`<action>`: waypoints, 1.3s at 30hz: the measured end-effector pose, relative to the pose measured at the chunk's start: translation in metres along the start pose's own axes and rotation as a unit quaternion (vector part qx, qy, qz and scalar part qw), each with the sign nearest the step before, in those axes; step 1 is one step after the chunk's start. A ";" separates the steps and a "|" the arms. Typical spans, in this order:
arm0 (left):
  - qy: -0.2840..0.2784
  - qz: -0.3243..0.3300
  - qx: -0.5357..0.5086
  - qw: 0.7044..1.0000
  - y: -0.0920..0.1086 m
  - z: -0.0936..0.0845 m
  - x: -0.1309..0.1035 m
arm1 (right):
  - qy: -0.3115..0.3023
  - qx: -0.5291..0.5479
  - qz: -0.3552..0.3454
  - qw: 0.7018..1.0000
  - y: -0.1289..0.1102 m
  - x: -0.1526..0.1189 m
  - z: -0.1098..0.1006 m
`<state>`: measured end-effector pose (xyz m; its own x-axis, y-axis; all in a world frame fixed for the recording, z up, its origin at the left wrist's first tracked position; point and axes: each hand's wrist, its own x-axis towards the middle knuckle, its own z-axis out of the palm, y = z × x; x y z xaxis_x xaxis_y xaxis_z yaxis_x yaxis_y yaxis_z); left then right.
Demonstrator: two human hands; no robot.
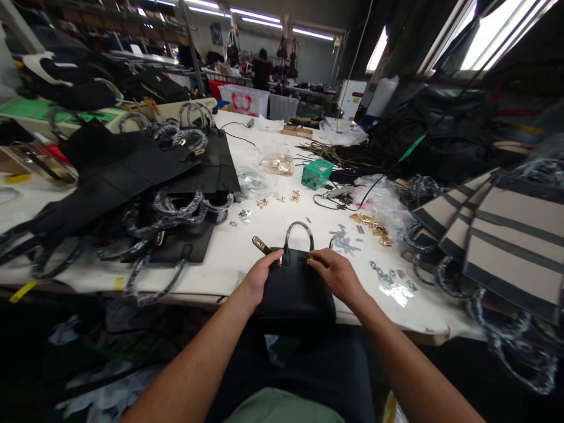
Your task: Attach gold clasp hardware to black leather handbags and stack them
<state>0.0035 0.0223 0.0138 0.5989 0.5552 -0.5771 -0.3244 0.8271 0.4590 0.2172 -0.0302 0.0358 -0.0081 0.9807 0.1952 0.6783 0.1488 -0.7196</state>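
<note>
A small black handbag [299, 296] rests at the table's front edge, its wrapped handle [299, 225] standing up. A strap with gold hardware [261, 244] sticks out at its upper left. My left hand [261, 276] grips the bag's upper left side, thumb on the front beside a gold fitting [281, 259]. At the upper right of the bag, my right hand [332, 270] pinches a small gold piece [309, 259] against the front panel.
Black bag panels with wrapped handles [176, 211] cover the left. Metal plates [343, 241], gold fittings [374, 228] and a green box [317, 174] lie beyond the bag. Beige-and-black panels [520, 241] stand at right. A person [261, 70] is in the background.
</note>
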 end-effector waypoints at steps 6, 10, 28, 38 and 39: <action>-0.032 -0.023 -0.040 0.998 0.001 -0.004 0.002 | -0.037 -0.021 -0.022 0.999 0.007 0.002 0.001; -0.050 -0.020 -0.043 0.998 0.001 -0.007 0.003 | -0.031 -0.021 -0.022 0.999 0.002 0.005 0.005; -0.071 -0.018 -0.064 0.995 0.000 -0.009 0.007 | -0.026 0.106 0.029 0.994 0.011 0.010 0.008; -0.064 -0.017 -0.071 0.995 -0.001 -0.008 0.007 | -0.058 -0.013 -0.028 0.998 0.019 0.014 0.012; -0.064 -0.016 -0.069 0.995 -0.001 -0.008 0.007 | -0.063 -0.030 -0.039 0.997 0.019 0.014 0.011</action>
<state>0.0023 0.0263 0.0039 0.6960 0.5205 -0.4946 -0.3966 0.8529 0.3395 0.2220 -0.0119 0.0179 -0.1520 0.9751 0.1613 0.7140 0.2211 -0.6643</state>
